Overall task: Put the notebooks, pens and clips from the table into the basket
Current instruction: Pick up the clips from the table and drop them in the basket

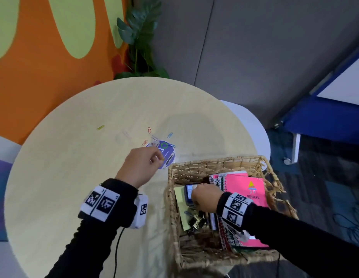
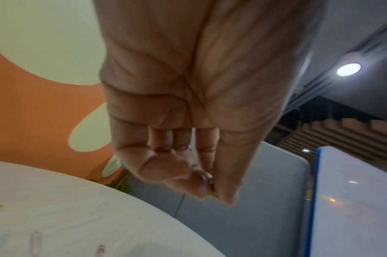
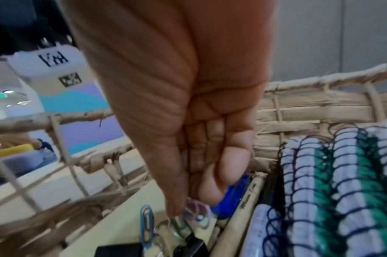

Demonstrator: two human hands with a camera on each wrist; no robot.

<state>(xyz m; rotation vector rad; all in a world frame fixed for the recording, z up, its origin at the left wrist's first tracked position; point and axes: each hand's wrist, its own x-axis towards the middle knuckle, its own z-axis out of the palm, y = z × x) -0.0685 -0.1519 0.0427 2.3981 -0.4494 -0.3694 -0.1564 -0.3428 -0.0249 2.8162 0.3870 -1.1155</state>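
While your right hand (image 3: 188, 173) pinches pastel clips (image 3: 196, 213) inside the basket (image 1: 194, 163), release low.
Your left hand (image 1: 142, 165) pinches something small over the bench (image 1: 74, 157); carry it across.

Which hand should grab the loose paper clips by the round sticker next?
Left. The left hand hovers at the round sticker, beside the table's loose paper clips, though already pinching something small. The right hand is inside the basket, holding paper clips.

A round pale tabletop (image 1: 74, 157) is backed by an orange-and-green wall (image 1: 34, 47); a leafy plant (image 1: 140, 37) and grey panels (image 1: 254, 47) are seen behind.
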